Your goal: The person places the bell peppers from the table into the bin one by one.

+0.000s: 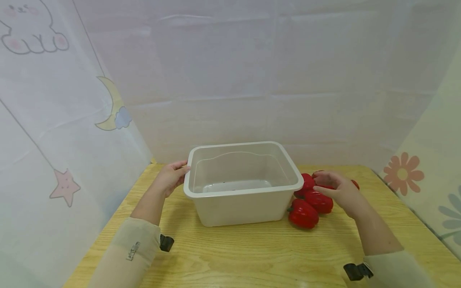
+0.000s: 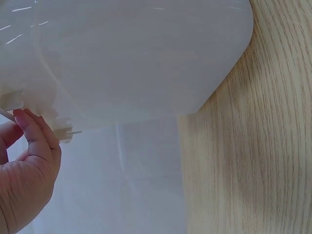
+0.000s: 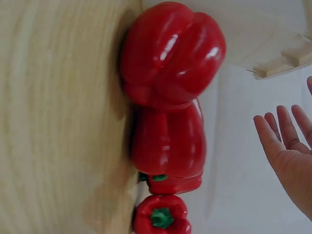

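Observation:
An off-white plastic bin [image 1: 237, 208] stands upright on the wooden table. My left hand [image 1: 172, 178] grips its left rim; in the left wrist view the fingers [image 2: 35, 134] curl up under that rim, with the thumb mostly cut off by the frame edge. Several red bell peppers [image 1: 303, 214] with green stems lie close together along the bin's right side. Over the rear ones, my right hand [image 1: 340, 190] hovers with fingers spread and nothing in it. In the right wrist view, that hand [image 3: 290, 146] is apart from the nearest peppers [image 3: 170, 53].
The wooden table [image 1: 234, 256] reaches back to a pale cloth backdrop [image 1: 270, 80]. On the left, the cloth carries a printed moon [image 1: 114, 102] and star [image 1: 65, 187]; a printed flower [image 1: 402, 174] is on the right.

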Demonstrator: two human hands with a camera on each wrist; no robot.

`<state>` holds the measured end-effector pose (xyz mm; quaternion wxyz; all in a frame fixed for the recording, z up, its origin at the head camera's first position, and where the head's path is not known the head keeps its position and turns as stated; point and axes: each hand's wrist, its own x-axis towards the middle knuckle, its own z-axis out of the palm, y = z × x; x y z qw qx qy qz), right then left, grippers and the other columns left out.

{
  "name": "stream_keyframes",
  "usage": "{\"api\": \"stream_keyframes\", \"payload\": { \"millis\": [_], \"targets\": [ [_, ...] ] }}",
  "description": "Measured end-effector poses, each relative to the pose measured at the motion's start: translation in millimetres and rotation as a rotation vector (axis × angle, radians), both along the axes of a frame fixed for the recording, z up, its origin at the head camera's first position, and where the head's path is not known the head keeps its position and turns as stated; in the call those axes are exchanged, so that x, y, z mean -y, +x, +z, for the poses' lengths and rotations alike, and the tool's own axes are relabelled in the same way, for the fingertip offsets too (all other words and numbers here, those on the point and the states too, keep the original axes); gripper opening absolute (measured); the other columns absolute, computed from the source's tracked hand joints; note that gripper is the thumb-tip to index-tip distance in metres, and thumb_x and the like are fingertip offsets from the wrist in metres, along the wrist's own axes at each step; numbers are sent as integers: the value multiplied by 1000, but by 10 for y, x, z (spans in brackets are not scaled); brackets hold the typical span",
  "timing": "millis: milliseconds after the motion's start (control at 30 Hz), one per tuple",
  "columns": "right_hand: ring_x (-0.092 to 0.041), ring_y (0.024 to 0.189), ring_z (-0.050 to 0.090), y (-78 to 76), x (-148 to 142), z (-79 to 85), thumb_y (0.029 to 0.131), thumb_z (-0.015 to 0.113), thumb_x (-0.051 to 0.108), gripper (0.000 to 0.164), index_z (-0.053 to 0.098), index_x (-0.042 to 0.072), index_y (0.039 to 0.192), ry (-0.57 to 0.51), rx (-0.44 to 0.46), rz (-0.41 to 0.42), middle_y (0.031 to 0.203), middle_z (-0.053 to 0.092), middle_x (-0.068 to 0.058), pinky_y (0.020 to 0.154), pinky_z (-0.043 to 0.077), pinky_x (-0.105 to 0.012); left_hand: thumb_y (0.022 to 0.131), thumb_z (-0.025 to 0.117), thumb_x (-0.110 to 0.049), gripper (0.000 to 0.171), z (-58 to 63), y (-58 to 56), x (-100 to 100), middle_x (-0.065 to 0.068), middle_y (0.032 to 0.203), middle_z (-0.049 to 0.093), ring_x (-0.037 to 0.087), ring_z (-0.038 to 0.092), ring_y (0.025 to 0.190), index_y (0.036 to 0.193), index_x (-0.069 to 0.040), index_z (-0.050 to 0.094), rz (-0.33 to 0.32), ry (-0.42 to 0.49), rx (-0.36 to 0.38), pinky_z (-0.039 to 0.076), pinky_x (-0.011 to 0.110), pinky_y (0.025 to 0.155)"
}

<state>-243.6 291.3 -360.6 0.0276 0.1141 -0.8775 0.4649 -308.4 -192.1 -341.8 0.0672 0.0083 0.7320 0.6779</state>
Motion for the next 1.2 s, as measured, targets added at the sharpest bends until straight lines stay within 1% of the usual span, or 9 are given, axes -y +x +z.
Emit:
{"api": "stream_keyframes", "payload": {
  "millis": [67,200,267,433,500,733,1033,1200],
  "targets": [
    [-20,103,52,1,-10,-60,86,63,33,57,43,5,130,-1,17,-1,122,50,-16,79,49,-21,94,53,-14,47,1,2,1,20,129,49,12,61,89,138,-4,39,-1,0,0,51,22,76],
    [-34,109,49,17,-23,-171,84,64,37,58,44,6,129,6,58,-8,125,49,-19,80,51,-30,93,53,-14,48,2,8,6,21,128,50,13,61,89,138,-4,39,-8,0,-5,51,23,76],
    [-36,111,49,19,-33,-234,84,65,37,58,45,5,128,4,71,-9,125,49,-19,81,51,-32,94,53,-14,47,3,10,7,21,128,50,13,61,88,138,-3,39,-10,0,-9,51,22,76],
    [-35,109,50,7,-41,-378,83,66,36,59,46,4,128,7,84,-4,123,52,-19,79,51,-28,94,52,-13,46,2,14,1,22,127,50,12,61,86,137,-3,40,-7,3,-12,51,22,75],
    [-36,109,50,7,-34,-415,83,66,36,60,46,3,128,7,87,1,123,52,-20,79,51,-28,94,53,-13,46,1,14,3,22,126,51,12,61,85,137,-3,40,-3,4,-7,51,22,75],
    [-36,109,50,20,-6,-480,81,68,36,61,46,3,127,11,104,-4,122,52,-20,80,52,-33,94,52,-14,46,6,23,16,21,128,50,13,61,88,137,-4,40,-1,2,-3,51,22,76],
    [-34,107,53,25,13,-524,81,69,32,58,48,3,126,42,104,8,120,54,-19,80,51,-33,94,52,-13,45,14,35,12,20,126,51,12,61,85,137,-4,41,8,-7,-5,51,22,75],
    [-34,107,52,33,21,-523,80,70,30,57,49,4,126,66,116,19,119,55,-18,80,51,-32,94,52,-13,46,23,43,19,22,125,51,11,61,84,137,-4,40,-4,-8,-10,51,22,75]
  ]
}}
